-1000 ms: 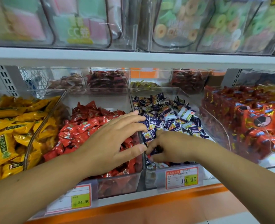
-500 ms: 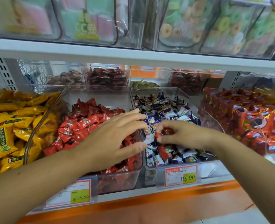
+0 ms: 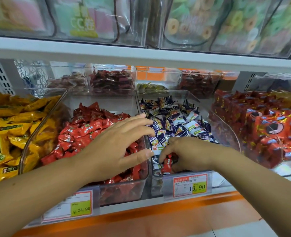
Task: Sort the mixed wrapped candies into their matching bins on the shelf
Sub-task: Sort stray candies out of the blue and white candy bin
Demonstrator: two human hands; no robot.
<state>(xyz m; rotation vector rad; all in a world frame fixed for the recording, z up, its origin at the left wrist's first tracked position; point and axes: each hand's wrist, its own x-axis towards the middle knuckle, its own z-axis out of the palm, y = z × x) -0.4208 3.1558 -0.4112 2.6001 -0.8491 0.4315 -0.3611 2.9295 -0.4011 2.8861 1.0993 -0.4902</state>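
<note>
Small red shiny wrapped candy [image 3: 167,164] pinched by right hand [image 3: 190,154], near end of clear plastic blue-white candy bin [image 3: 155,185]. Left hand [image 3: 117,147] spread over clear plastic red candy bin [image 3: 98,101]. Candy likely light, slippery; best held mid-wrapper.

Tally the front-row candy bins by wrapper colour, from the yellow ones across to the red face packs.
Yellow: 1, the yellow candy bin
Red: 2, the red candy bin and the red face-pack bin
Blue-and-white: 1, the blue-and-white candy bin
Total: 4
</note>
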